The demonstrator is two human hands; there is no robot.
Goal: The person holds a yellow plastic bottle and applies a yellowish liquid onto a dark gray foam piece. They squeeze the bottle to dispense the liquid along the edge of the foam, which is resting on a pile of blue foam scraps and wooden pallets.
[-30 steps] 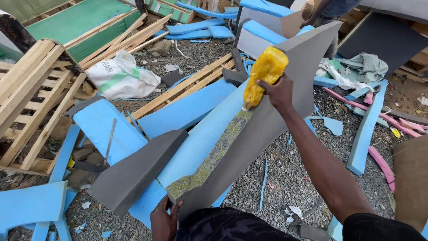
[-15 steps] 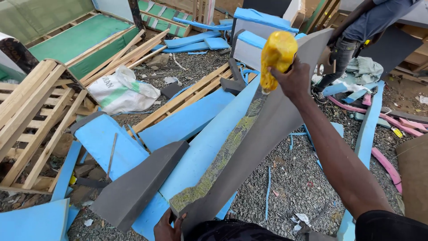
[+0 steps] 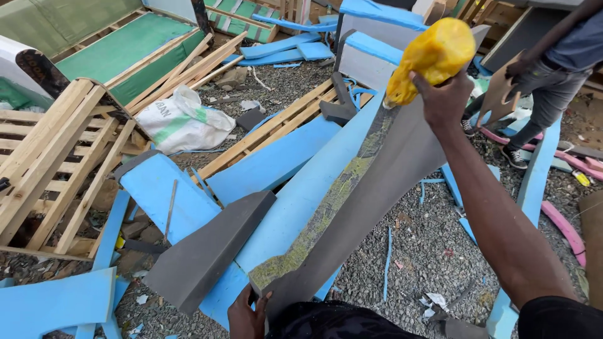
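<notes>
My left hand (image 3: 246, 314) clamps the grey foam strip's (image 3: 377, 188) near end; its long axis runs up and away (glue-streaked edge leftward). My right hand (image 3: 443, 94) grips the yellow sponge (image 3: 433, 56) at its far end; open gravel (image 3: 427, 245) lies right.

**Open gravel to the right, clutter to the left**

The gravel (image 3: 433, 245) right of the grey slab (image 3: 377, 188) lies mostly open, strewn only with small scraps. Left of it, blue foam (image 3: 295, 188), a grey wedge (image 3: 207, 251), wooden frames (image 3: 56, 157) and a white sack (image 3: 182, 122) crowd the ground. A person (image 3: 553, 69) stands far right.
</notes>
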